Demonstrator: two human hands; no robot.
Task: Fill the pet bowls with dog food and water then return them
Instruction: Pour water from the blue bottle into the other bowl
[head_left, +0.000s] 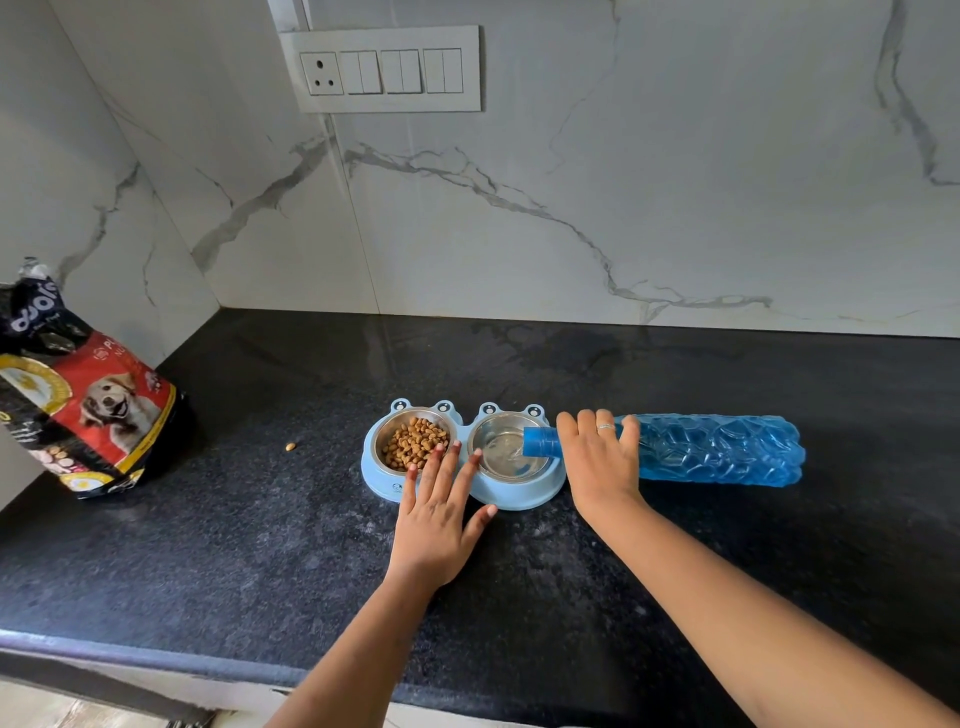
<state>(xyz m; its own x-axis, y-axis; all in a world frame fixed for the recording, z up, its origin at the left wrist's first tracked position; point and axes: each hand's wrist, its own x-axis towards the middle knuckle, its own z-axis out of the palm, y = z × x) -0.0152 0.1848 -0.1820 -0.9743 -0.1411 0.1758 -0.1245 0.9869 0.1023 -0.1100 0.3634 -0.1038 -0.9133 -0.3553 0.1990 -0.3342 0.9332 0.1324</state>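
Watering now: my right hand (597, 460) grips the bottle (719, 449) tipped into the right bowl (496, 457) on the table (234, 540), left hand (439, 512) flat on the feeder (522, 499); next I'd right the bottle before overflow.

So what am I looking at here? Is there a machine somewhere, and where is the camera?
There is no machine here. These are a person's two bare hands, filmed by one camera worn on the head, looking forward and down.

On the black counter stands a light-blue double feeder. Its left bowl holds brown kibble, and water seems to be running into the right bowl.

The right hand grips a blue bottle, tipped on its side with its mouth over that bowl. The left hand lies with straight fingers on the feeder's front edge, seemingly steadying it.

At far left stands a dog food bag. One stray kibble lies between bag and feeder.
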